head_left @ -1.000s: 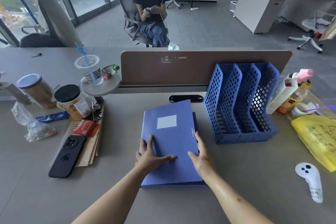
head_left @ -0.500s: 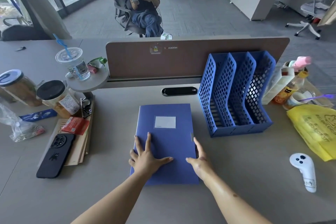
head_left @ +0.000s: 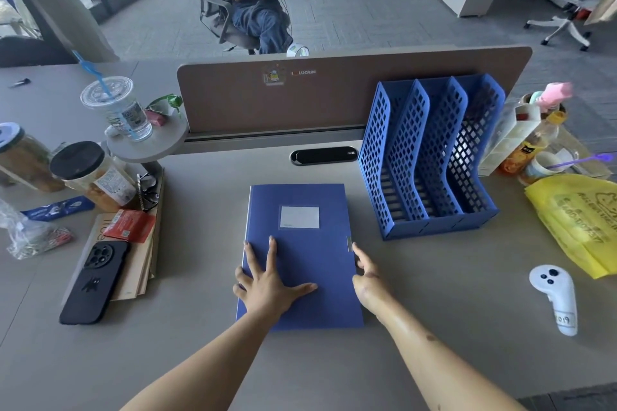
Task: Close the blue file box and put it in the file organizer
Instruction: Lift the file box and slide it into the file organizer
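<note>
The flat blue plastic file box lies shut at centre frame on the grey counter. The left hand stays spread flat on its lid; the right hand has slid to the clasp edge (fingers loose, gripping nothing). Closing looks done; the blue lattice file organizer, upper right, comes next.

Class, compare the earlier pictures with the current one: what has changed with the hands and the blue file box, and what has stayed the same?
The right hand has slid off the lid to the right edge of the blue file box, fingers by the clasp. The left hand stays flat on the closed lid. The box still lies on the desk, left of the file organizer, whose slots hold nothing that can be seen.
</note>
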The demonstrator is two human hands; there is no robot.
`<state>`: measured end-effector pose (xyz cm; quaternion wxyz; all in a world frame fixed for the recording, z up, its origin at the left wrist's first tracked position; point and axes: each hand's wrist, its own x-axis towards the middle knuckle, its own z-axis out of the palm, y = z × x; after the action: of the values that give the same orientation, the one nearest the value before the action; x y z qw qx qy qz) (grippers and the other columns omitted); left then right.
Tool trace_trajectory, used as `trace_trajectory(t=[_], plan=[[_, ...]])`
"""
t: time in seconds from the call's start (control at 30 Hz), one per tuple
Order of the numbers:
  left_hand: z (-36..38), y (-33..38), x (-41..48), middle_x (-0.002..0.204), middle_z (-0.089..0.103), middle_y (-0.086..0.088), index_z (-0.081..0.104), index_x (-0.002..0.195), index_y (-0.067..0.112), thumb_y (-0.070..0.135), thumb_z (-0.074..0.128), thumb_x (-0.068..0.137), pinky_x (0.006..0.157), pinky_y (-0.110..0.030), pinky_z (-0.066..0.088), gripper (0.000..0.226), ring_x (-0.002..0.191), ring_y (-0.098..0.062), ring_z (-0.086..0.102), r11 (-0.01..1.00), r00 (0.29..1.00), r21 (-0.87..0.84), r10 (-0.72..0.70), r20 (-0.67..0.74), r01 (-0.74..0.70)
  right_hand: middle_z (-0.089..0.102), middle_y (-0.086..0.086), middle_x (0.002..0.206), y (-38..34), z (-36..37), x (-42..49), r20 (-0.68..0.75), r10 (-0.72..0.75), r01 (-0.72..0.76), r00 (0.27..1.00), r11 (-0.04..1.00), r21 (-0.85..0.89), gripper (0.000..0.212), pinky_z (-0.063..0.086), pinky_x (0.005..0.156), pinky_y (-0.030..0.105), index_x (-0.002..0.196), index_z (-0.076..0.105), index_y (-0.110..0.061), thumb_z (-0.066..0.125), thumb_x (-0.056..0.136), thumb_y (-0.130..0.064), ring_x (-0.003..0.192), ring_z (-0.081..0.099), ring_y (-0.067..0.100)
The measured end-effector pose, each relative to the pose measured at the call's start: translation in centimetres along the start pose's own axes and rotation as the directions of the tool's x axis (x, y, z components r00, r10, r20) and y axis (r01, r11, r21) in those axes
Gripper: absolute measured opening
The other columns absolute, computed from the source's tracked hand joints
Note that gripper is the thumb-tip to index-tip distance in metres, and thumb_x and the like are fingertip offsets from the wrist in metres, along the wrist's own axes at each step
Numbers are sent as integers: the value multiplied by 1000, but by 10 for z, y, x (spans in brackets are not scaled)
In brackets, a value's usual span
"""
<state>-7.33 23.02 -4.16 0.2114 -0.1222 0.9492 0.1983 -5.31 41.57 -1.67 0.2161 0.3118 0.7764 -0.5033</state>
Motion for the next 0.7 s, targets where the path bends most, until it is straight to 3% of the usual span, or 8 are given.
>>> trace_trajectory(t=[0.1, 0.17, 0.23, 0.33, 0.43, 0.5, 0.6, 0.7], plan=[[1, -1, 0, 161, -26, -1, -12, 145, 54, 89, 62, 47, 113, -52, 12, 128, 143, -43, 0, 1000, 1000, 1, 5, 9, -5, 60, -10, 130, 3, 1, 6, -11, -21, 18, 1000, 978, -207, 88, 45, 57, 37, 142, 19, -57, 26, 76, 0, 55, 50, 22], [2, -2, 1, 161, -27, -1, -12, 145, 54, 89, 62, 47, 113, -52, 12, 128, 143, -44, 0, 1000, 1000, 4, 8, 6, -8, 64, -5, 90, 3, 0, 2, -7, -28, 22, 1000, 906, -422, 88, 39, 50, 36, 145, 6, -53, 31, 77, -3, 51, 39, 18], [4, -2, 2, 161, -27, -1, -13, 145, 54, 89, 61, 47, 113, -53, 12, 128, 143, -44, -1, 1000, 1000, 7, 7, 5, -7, 47, -3, 69, -1, -2, -6, -32, -96, 58, 995, 799, -598, 83, 36, 50, 30, 148, -2, -45, 37, 85, -8, 59, 44, 20], [4, -2, 4, 160, -28, 0, -14, 145, 53, 89, 61, 48, 114, -53, 11, 127, 144, -43, -3, 1000, 1000, -1, 5, 8, -5, 45, -1, 65, -6, -1, -7, -30, -140, 85, 990, 740, -667, 84, 43, 60, 32, 150, -6, -39, 41, 86, -9, 67, 52, 23], [4, -3, 4, 160, -29, 0, -13, 145, 54, 88, 62, 48, 113, -53, 11, 127, 144, -44, -2, 1000, 1000, -14, 3, 18, -3, 52, 2, 73, -3, 0, -1, -38, -146, 84, 988, 742, -665, 84, 43, 58, 31, 148, -2, -43, 39, 85, -7, 64, 52, 23], [2, -3, 4, 160, -28, 2, -11, 145, 54, 86, 65, 48, 114, -53, 11, 127, 144, -43, -2, 999, 1000, -39, 5, 29, -4, 51, 3, 71, 6, 2, 16, -65, -104, 50, 992, 825, -563, 78, 37, 50, 30, 142, 11, -50, 34, 82, -5, 56, 46, 22], [-5, -8, 6, 162, -19, 6, -1, 146, 56, 75, 74, 53, 112, -50, 16, 121, 144, -37, 5, 992, 1000, -124, 5, 30, -2, 65, 14, 88, 25, 9, 54, -70, -78, 71, 995, 992, -103, 68, 42, 51, 39, 119, 40, -56, 26, 76, -5, 58, 48, 26], [-13, -19, 11, 164, -2, 7, 5, 149, 51, 57, 81, 62, 109, -52, 25, 116, 142, -34, 18, 963, 999, -270, -15, -32, 6, 61, 15, 105, 10, 5, 57, -56, -4, 16, 998, 974, 224, 56, 48, 76, 47, 139, 32, -43, 34, 96, -7, 78, 51, 26]])
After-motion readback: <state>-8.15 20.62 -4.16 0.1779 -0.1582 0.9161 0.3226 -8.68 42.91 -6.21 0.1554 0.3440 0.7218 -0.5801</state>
